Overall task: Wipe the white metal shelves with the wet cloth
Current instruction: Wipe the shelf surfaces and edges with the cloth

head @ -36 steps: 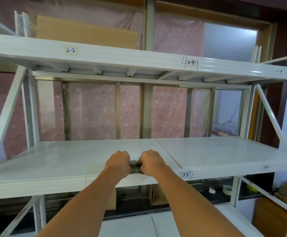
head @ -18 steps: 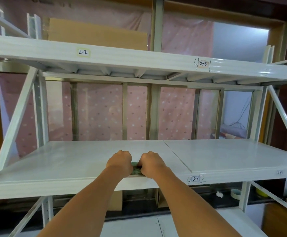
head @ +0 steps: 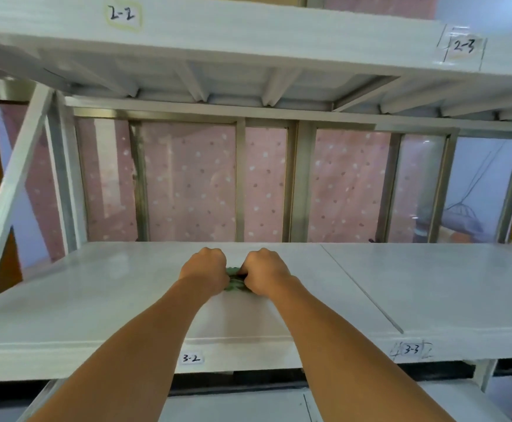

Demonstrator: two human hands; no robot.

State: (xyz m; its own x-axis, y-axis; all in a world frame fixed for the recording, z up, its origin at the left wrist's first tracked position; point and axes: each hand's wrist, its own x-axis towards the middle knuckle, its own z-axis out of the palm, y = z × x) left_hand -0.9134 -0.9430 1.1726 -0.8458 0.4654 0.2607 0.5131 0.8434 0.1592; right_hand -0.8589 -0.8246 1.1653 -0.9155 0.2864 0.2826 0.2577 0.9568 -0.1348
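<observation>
A white metal shelf (head: 102, 303) labelled 3-2 spans the middle of the view. A green wet cloth (head: 234, 280) lies bunched on it, mostly hidden between my fists. My left hand (head: 204, 274) and my right hand (head: 264, 274) are both closed on the cloth, side by side, pressing it on the shelf well back from the front edge. A second white shelf (head: 248, 28), labelled 2-2 and 2-3, runs overhead.
The adjoining shelf panel 3-3 (head: 437, 287) lies to the right past a seam. A diagonal white brace (head: 11, 190) stands at the left. Metal window bars (head: 302, 181) and a pink dotted curtain (head: 187, 184) close the back. A lower shelf (head: 236, 403) shows below.
Both hands have pushed the cloth away from the front edge toward the back of the shelf. The view has moved closer and tilted, so the upper shelf now fills the top.
</observation>
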